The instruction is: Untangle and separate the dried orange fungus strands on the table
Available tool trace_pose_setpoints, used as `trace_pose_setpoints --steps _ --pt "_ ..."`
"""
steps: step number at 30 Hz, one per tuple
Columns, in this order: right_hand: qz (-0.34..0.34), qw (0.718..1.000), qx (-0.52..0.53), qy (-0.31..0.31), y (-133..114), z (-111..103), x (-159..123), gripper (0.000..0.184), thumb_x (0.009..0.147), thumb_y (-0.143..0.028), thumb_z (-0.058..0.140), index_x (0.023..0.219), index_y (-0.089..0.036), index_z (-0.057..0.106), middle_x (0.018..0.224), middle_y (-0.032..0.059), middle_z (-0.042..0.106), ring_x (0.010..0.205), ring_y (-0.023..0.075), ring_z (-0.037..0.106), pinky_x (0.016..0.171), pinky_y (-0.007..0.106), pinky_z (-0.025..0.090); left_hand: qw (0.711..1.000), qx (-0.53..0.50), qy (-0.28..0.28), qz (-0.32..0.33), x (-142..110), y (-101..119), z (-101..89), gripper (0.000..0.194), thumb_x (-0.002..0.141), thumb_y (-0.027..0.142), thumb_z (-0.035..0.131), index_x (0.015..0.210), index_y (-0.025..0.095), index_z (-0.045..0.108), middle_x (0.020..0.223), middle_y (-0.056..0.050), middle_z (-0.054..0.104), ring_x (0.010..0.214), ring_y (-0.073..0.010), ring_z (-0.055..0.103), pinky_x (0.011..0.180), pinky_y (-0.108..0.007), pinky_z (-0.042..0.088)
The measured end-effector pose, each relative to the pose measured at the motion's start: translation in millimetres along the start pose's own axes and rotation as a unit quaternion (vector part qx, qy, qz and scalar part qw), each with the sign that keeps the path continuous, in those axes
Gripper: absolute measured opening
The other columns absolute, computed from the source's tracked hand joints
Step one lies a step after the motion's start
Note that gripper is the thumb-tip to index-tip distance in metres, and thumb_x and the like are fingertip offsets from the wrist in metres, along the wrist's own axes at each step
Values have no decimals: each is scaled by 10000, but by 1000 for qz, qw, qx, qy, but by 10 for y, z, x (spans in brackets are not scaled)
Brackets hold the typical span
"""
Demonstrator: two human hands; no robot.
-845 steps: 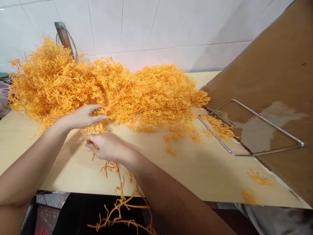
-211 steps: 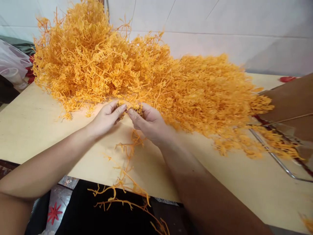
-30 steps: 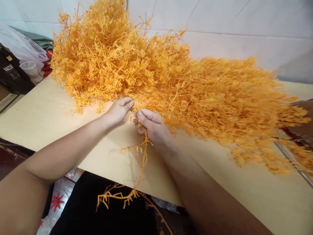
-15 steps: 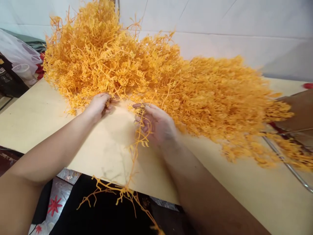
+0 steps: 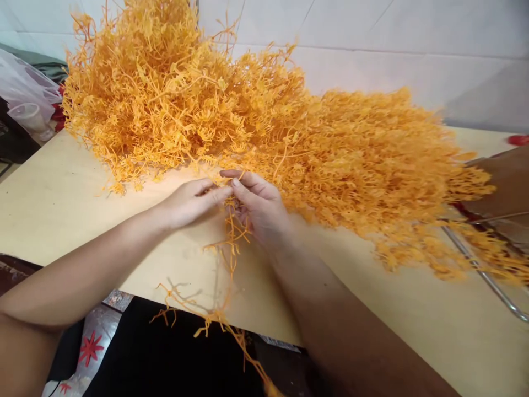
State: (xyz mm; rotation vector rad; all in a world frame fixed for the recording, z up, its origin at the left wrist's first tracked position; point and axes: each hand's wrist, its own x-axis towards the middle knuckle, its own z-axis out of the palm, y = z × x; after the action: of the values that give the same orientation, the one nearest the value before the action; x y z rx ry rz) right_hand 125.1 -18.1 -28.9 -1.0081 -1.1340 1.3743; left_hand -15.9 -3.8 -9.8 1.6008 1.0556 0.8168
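My right hand (image 5: 262, 207) is closed on an orange artificial plant sprig (image 5: 230, 259), pinched near its upper end between thumb and fingers. The thin branching stem hangs over the table's front edge towards my lap. Fingertips of my left hand (image 5: 196, 201) meet those of the right at the top of the sprig, closed together; what they pinch, if anything, is hidden. Just behind both hands lies a large heap of the same orange artificial foliage (image 5: 177, 110), spreading across the table (image 5: 49, 204).
At the far left are a plastic cup (image 5: 28, 116), a white plastic bag (image 5: 25, 77) and a dark bag. A bent metal tube (image 5: 491, 284) and a brown cardboard box (image 5: 506, 182) stand at the right. The tiled wall (image 5: 372, 71) rises behind the heap.
My left hand has come away from the edge of the heap and moved right to meet my right hand. The right hand keeps its hold on the sprig.
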Motion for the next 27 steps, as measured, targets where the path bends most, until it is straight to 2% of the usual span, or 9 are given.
trace_pose_setpoints --steps 2,5,12,16,19,22,24,26,27 --pt "-15 1000 -2 -6 10 36 -12 274 697 -412 623 867 -218 533 579 -60 375 455 50 329 434 217 279 1000 -10 -11 24 8 -67 63 203 698 324 609 692 130 551 626 4 523 582 -77 442 546 -219 351" --pt "-27 999 -17 -4 21 66 -19 242 715 -409 607 813 -216 498 575 -60 370 442 48 311 424 218 280 998 -65 -13 25 35 -131 93 207 720 327 605 777 131 568 703 -12 571 653 -89 490 616 -231 391" --pt "12 1000 17 3 25 17 26 205 724 -331 600 744 -210 435 518 -77 306 405 38 253 390 199 201 991 -117 -63 -3 36 -85 76 259 788 292 546 594 161 436 448 76 318 431 -39 283 452 -208 236" --pt "31 999 28 26 -9 32 29 227 708 -325 609 733 -214 413 514 -89 271 389 28 183 379 199 149 989 -118 -90 15 52 -104 64 264 776 319 564 616 172 415 450 83 309 415 -35 266 434 -215 215" --pt "34 999 24 26 -18 80 22 192 700 -294 598 726 -209 427 522 -85 318 393 29 221 389 198 170 987 -111 -112 4 53 -106 31 267 755 353 587 643 175 424 457 85 302 399 -30 257 409 -217 187" --pt "28 999 9 13 15 93 53 163 686 -271 591 721 -203 447 551 -70 379 421 38 286 412 200 209 981 -119 -148 -31 -41 31 -34 267 730 374 608 660 175 444 461 82 301 379 -24 250 390 -211 166" --pt "23 999 -3 44 53 68 107 127 694 -245 572 714 -198 456 547 -68 366 429 44 285 424 205 215 976 -125 -172 -34 -161 211 -100 279 704 390 625 637 172 466 452 71 322 367 -22 265 381 -205 177" --pt "15 996 -14 92 92 31 170 68 716 -203 531 706 -190 465 527 -73 320 429 46 255 434 209 208 973 -136 -184 7 -272 394 -190 266 687 390 632 617 169 501 447 50 365 364 -28 311 377 -204 216" --pt "5 994 -23 110 111 16 197 45 725 -181 510 702 -186 471 521 -74 306 434 48 247 441 211 207 973 -154 -163 46 -304 459 -241 251 687 377 628 609 172 507 439 49 364 359 -28 311 373 -200 220"
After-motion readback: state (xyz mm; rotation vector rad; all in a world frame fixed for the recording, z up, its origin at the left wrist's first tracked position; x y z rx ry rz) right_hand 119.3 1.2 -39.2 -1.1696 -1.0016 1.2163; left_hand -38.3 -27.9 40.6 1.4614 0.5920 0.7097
